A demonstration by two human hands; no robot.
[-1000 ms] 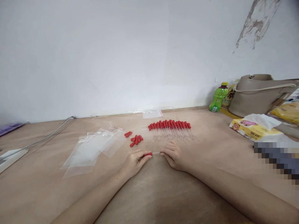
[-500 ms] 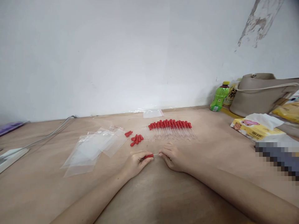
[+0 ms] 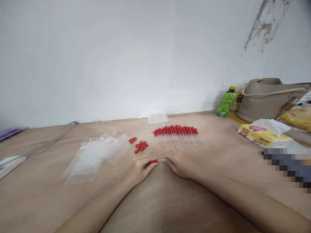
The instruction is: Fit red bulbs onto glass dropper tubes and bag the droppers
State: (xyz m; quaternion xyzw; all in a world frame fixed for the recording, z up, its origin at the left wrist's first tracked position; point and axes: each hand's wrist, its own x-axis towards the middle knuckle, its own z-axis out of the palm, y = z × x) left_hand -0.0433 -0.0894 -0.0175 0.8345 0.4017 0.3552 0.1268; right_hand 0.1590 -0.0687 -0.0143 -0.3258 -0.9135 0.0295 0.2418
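My left hand point(image 3: 141, 167) is closed on a red rubber dropper bulb point(image 3: 152, 161), its open end pointing right. Between thumb and fingers, my right hand point(image 3: 177, 162) pinches a thin clear dropper tube point(image 3: 160, 160), whose left end meets the bulb's mouth. How far the tube sits inside the bulb is hidden. Beyond my left hand lie several loose red bulbs point(image 3: 141, 146), with a smaller group point(image 3: 132, 139) behind them. A row of droppers point(image 3: 175, 130) with red bulbs and clear tubes lies beyond my right hand, tubes toward me.
Clear zip bags point(image 3: 89, 158) overlap on the left of the brown-covered table point(image 3: 155, 207). A grey cable point(image 3: 52, 139) runs at far left. On the right stand a green bottle point(image 3: 226, 102), a beige bag point(image 3: 259, 100) and a yellow tissue pack point(image 3: 264, 134); a pixelated dark object point(image 3: 289, 165) lies nearer.
Both hands stay close together, holding the bulb and tube end to end. Slightly more of the tube shows between them. The whole view has shifted a little.
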